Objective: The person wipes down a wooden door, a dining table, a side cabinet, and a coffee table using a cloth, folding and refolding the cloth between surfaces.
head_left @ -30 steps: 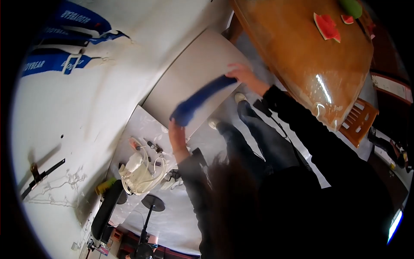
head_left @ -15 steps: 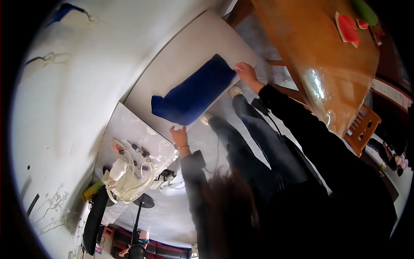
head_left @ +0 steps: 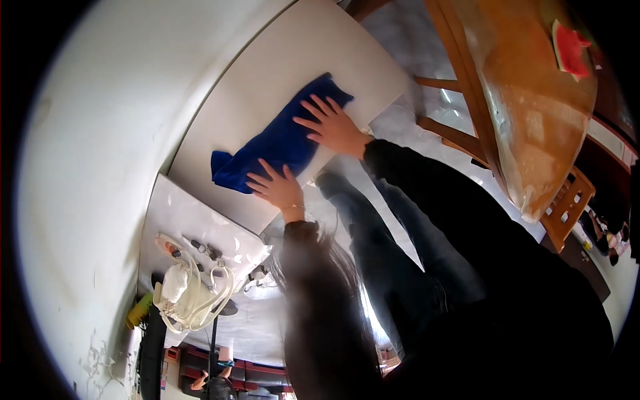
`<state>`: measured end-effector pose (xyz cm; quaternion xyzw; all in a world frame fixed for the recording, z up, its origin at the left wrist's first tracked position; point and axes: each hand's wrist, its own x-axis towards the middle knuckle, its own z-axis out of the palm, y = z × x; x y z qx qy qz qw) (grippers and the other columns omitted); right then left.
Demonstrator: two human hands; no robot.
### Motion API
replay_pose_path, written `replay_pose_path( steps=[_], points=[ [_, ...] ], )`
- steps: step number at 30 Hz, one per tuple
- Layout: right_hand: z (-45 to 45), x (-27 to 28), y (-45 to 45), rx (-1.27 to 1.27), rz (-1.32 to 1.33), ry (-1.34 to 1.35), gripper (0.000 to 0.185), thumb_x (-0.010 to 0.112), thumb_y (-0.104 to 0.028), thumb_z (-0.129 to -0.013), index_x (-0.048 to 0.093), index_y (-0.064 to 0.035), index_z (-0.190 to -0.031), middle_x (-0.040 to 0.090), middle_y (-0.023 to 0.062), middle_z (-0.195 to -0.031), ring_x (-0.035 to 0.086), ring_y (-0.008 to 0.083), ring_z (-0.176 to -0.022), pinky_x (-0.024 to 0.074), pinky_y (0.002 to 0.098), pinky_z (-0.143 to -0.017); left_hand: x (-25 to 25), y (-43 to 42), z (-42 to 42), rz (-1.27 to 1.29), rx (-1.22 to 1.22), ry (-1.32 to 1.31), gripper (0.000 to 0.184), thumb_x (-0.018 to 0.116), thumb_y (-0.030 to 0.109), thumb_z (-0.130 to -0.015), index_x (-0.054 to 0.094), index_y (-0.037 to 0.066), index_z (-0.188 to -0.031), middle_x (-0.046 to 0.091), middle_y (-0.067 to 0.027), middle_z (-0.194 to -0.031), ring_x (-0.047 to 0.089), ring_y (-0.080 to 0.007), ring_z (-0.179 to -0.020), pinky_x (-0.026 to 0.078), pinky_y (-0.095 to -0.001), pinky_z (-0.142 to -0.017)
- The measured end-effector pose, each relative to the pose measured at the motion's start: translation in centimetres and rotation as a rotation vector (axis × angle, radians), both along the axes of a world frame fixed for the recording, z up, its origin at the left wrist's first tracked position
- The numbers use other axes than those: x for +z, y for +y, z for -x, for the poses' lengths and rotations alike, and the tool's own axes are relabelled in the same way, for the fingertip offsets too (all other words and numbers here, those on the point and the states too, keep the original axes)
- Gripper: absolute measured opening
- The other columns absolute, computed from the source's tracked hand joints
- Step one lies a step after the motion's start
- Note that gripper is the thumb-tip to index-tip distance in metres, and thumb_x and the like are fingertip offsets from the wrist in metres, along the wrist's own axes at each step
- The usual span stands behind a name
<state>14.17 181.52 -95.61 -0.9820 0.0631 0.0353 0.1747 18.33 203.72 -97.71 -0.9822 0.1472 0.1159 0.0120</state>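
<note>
A folded dark blue cloth (head_left: 277, 143) lies lengthwise on a white table (head_left: 287, 47), with a small flap sticking out at its left end. My left hand (head_left: 277, 188) rests on the cloth's lower left part, its fingers spread. Farther right, my right hand (head_left: 335, 128) lies across the cloth near its right end, also with fingers apart. Both palms face down, and neither hand grips the fabric. Parts of the cloth's near edge are hidden beneath my hands.
A side table (head_left: 200, 203) adjoins on the left, bearing a cream bag (head_left: 193, 297) and keys (head_left: 207, 248). To the right stands a wooden table (head_left: 527, 100) with watermelon slices (head_left: 570, 50). A wall runs along the white table's far side. Another person (head_left: 220, 383) is partly visible in the background.
Both hands have moved from the cloth's near edge and right corner onto its top, with fingers now spread. The cloth looks narrower and the camera view has shifted slightly.
</note>
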Motion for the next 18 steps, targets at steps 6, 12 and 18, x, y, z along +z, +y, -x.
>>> replay_pose_path(
  steps=[6, 12, 18],
  points=[
    [-9.6, -1.8, -5.3, 0.030, 0.091, -0.066, 0.057, 0.056, -0.047, -0.088, 0.040, -0.0360, -0.142, 0.028, 0.0023, -0.154, 0.021, 0.0282, -0.142, 0.0208, 0.0508, -0.113, -0.9, -4.0, -10.0, -0.197, 0.010, -0.053, 0.071, 0.035, 0.061, -0.094, 0.020, 0.021, -0.151, 0.028, -0.0328, -0.146, 0.028, -0.0518, -0.133, 0.023, -0.0599, -0.108],
    [-12.8, -2.9, -9.8, -0.085, 0.120, -0.031, 0.061, 0.055, -0.050, -0.089, 0.036, -0.0343, -0.145, 0.028, 0.0013, -0.154, 0.022, 0.0297, -0.142, 0.0232, 0.0503, -0.112, 1.2, -11.0, -15.9, -0.338, -0.135, 0.007, 0.075, 0.035, 0.063, -0.092, 0.029, 0.014, -0.148, 0.035, -0.0308, -0.144, 0.029, -0.0461, -0.136, 0.026, -0.0583, -0.107],
    [-4.3, -2.7, -11.5, -0.445, 0.140, -0.082, 0.065, 0.056, -0.049, -0.088, 0.036, -0.0249, -0.145, 0.033, 0.0091, -0.151, 0.026, 0.0349, -0.140, 0.0273, 0.0507, -0.109, -0.9, -17.9, -10.9, 0.098, -0.297, -0.020, 0.076, 0.045, 0.060, -0.090, 0.032, 0.011, -0.147, 0.023, -0.0298, -0.150, 0.027, -0.0448, -0.138, 0.027, -0.0571, -0.107]
  ],
)
